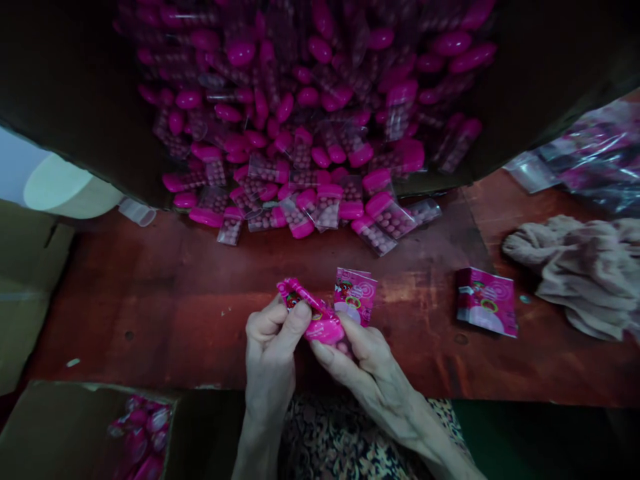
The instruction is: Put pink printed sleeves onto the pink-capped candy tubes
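- While the left hand [273, 340] pinches the wrapper [296, 293] against the container [326, 333], the right hand [365, 357] grips the container.
- Probable step: wrapping; next probably requires alignment.

Both forearms are bare and reach in from the near edge, the left one almost straight, the right slanting toward far left. The left hand [273, 343] is upright, its fingers [264, 321] curled and its thumb pressed across toward the right. The right hand [373, 357] points left, thumb on the near side, index finger farther off, the two pinched. The hands are near each other.
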`<state>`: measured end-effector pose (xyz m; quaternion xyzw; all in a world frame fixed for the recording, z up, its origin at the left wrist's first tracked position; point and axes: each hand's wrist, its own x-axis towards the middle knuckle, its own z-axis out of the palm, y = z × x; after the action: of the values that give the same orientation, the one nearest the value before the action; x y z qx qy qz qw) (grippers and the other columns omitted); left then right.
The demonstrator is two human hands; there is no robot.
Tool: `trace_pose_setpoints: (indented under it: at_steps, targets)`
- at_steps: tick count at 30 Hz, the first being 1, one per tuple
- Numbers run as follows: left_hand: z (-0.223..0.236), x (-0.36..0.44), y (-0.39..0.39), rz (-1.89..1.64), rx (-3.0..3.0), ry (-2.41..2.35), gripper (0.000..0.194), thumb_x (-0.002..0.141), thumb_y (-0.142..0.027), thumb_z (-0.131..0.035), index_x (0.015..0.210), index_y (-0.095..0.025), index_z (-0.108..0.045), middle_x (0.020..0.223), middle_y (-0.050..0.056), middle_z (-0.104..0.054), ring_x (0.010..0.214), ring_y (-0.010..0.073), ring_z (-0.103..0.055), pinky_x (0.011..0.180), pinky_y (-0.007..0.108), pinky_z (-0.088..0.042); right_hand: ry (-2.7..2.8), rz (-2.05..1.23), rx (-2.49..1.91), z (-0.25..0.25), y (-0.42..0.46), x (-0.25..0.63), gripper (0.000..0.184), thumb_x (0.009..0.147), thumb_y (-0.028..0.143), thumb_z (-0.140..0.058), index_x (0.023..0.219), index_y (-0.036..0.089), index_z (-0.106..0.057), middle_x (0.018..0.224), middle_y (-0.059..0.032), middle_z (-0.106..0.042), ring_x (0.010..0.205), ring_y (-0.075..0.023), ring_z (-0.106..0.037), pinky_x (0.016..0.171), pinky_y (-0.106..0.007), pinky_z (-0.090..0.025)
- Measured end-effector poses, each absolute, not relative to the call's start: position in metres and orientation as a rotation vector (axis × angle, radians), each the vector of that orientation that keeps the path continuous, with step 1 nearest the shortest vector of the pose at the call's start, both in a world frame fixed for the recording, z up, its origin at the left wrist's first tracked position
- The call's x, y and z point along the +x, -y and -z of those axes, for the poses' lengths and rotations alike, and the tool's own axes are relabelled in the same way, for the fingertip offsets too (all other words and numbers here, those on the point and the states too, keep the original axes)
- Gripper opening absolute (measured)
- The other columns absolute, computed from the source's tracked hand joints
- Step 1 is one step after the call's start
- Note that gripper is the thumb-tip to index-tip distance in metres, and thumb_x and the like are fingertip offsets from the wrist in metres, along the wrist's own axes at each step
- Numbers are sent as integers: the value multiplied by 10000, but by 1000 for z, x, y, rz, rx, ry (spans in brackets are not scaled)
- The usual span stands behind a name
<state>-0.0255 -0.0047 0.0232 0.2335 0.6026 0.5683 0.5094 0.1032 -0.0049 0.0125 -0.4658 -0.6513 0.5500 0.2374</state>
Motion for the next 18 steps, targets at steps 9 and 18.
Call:
trace_pose_setpoints:
  at_steps: [9, 18]
  targets:
    - [-18, -19, 3, -1349, 499, -1541, 311, 757, -339, -641, 520, -155, -557, 444, -58, -485, 396, 50, -390, 399, 167, -335, 1741, -1519, -1260, -12, 6, 96, 259, 899, 387, -452, 744, 193, -526, 613, 47, -480, 546, -90, -458, 512, -193, -385]
    - [-11, 15, 15, -1291, 139, -1356, 317, 794, -474, -551, 792, -170, -645, 677, 7, -659, 605, 128, -606, 638, 244, -481, 1467, -1232, -1473, -4, 9, 83, 215, 895, 352, -412, 885, 171, -528, 564, 7, -618, 475, -131, -592, 448, -200, -437]
